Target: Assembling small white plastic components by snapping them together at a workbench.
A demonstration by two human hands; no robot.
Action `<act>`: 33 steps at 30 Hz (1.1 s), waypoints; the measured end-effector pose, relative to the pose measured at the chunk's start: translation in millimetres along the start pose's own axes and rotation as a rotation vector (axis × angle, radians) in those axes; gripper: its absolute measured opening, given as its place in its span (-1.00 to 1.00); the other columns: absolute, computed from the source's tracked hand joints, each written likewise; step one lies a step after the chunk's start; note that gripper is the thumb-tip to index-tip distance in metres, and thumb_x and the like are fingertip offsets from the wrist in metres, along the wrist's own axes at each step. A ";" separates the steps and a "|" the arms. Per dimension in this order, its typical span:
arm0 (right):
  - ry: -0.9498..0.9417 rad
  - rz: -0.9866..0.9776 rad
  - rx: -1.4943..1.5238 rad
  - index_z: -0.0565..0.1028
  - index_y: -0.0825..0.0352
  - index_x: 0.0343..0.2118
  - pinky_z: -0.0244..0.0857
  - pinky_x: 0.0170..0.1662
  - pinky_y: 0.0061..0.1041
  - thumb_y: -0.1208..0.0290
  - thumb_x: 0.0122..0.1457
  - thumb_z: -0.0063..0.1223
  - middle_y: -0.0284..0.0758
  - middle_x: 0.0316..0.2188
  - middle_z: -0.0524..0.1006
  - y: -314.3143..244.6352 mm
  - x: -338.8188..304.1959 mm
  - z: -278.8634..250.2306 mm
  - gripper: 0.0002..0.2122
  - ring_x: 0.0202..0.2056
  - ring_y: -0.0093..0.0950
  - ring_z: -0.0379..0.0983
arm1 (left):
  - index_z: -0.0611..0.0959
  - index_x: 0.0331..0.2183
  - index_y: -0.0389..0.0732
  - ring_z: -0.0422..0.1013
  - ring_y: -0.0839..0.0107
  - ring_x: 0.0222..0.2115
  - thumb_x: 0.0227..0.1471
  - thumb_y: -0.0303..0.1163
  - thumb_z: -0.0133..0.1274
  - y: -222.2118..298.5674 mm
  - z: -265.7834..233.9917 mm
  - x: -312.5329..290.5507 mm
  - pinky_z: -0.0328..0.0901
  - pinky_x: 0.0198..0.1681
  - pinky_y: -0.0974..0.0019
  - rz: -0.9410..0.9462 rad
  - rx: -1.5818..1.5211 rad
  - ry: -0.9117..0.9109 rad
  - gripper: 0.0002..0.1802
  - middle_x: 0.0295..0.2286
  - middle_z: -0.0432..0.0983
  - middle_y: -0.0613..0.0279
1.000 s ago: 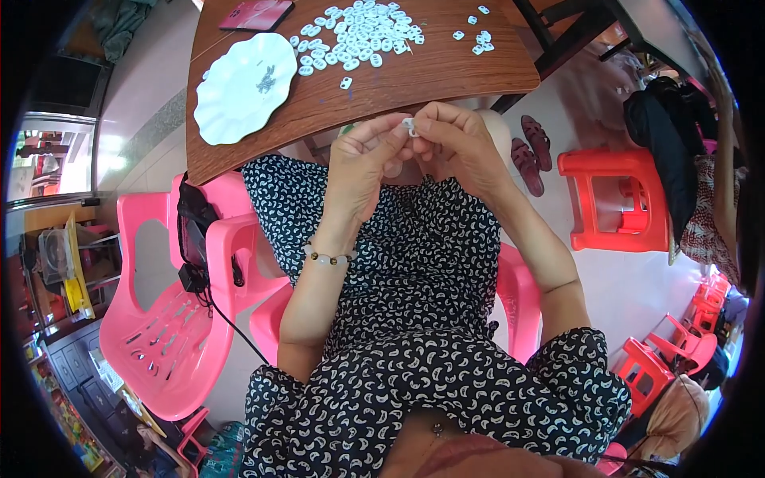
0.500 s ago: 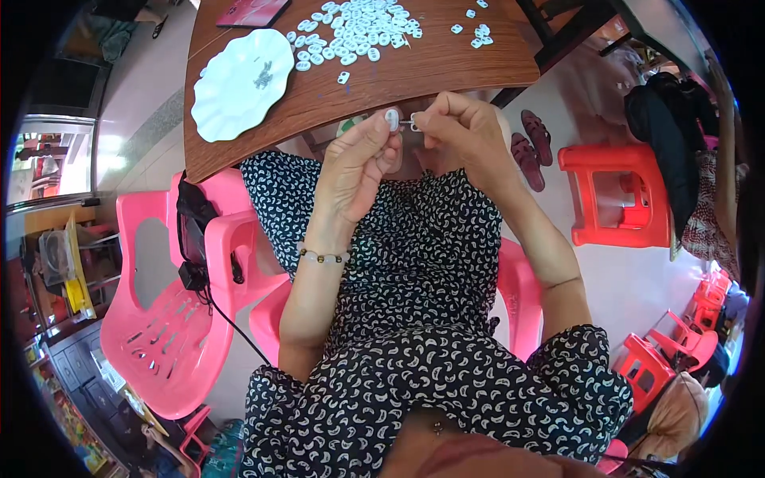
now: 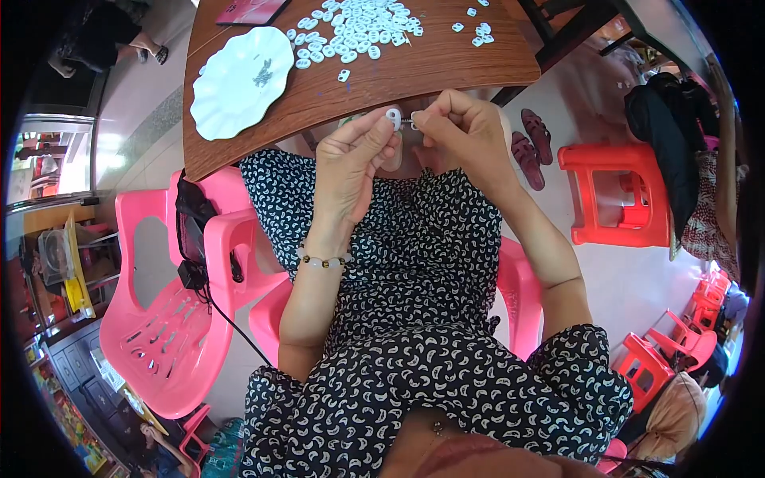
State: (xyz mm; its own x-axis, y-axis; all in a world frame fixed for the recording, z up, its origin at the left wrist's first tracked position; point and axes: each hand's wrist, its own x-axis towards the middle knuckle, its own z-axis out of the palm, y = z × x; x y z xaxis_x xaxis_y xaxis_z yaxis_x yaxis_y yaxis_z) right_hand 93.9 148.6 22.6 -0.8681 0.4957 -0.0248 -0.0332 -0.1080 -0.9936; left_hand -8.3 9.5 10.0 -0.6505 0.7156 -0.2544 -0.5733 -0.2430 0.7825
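Note:
Just beyond the table's near edge, my left hand [image 3: 351,163] pinches a small white oval plastic piece [image 3: 394,118] with holes between thumb and fingertips. A thin metal shaft [image 3: 407,121], like a screw or spring, runs from it toward my right hand [image 3: 462,131]. That hand is closed, thumb against forefinger, on a small white piece at the shaft's other end, mostly covered by the fingers. Ahead on the wooden table lies a pile of similar white oval pieces [image 3: 362,32]. A white scalloped plate [image 3: 227,103] at the left bears a little heap of thin metal bits [image 3: 262,74].
The wooden table [image 3: 446,68] also holds one separate white piece [image 3: 343,76], several more at the far right, and a pink booklet [image 3: 249,9]. A pink chair [image 3: 163,342] with a black bag stands at my left, a red stool [image 3: 617,195] at my right beside sandals [image 3: 528,155].
My hands keep nearly the same place and grip, the left wrist turning slightly. At the upper left, another person's legs and dark clothing have come further into view.

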 end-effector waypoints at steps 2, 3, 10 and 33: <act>0.013 0.010 0.013 0.47 0.37 -0.53 0.14 -0.56 -0.76 0.44 0.09 0.13 -0.44 -0.63 0.49 -0.9 -0.3 0.9 -0.85 -0.59 -0.78 0.34 | 0.61 -0.19 -0.36 0.43 0.59 -0.50 0.03 -0.48 0.14 0.4 0.3 -0.3 0.35 -0.40 0.59 0.017 0.011 0.013 -0.73 -0.44 0.57 0.24; 0.012 0.010 0.013 0.47 0.37 -0.53 0.14 -0.56 -0.76 0.44 0.09 0.13 -0.44 -0.63 0.49 -1.2 -0.3 1.2 -0.85 -0.59 -0.78 0.34 | 0.60 -0.18 -0.37 0.43 0.59 -0.49 0.03 -0.48 0.14 0.2 -0.4 -0.3 0.35 -0.39 0.59 0.011 0.002 0.006 -0.73 -0.43 0.57 0.23; 0.026 -0.021 -0.039 0.47 0.38 -0.52 0.17 -0.53 -0.76 0.43 0.09 0.14 -0.44 -0.63 0.50 -4.5 -1.0 1.2 -0.85 -0.57 -0.78 0.35 | 0.60 -0.18 -0.38 0.44 0.57 -0.47 0.03 -0.48 0.13 -2.2 -2.9 -1.2 0.36 -0.38 0.57 -0.013 -0.039 -0.024 -0.72 -0.42 0.57 0.21; -0.185 -0.009 0.105 0.48 0.38 -0.33 0.24 -0.46 -0.79 0.36 0.12 0.17 -0.46 -0.49 0.50 -8.9 -4.1 4.8 -0.81 -0.50 -0.77 0.38 | 0.62 -0.19 -0.35 0.44 0.60 -0.48 0.01 -0.46 0.16 14.3 -10.1 -6.4 0.35 -0.40 0.58 -0.053 0.004 -0.168 -0.72 -0.39 0.58 0.23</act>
State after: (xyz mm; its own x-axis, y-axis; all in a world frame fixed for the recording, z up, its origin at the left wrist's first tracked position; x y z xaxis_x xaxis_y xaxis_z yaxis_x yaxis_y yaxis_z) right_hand 95.4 143.4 32.1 -0.9432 0.3319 0.0143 -0.0846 -0.1982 -0.9765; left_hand -17.4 -5.1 17.1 -0.5271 0.8266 -0.1972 -0.6024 -0.1998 0.7728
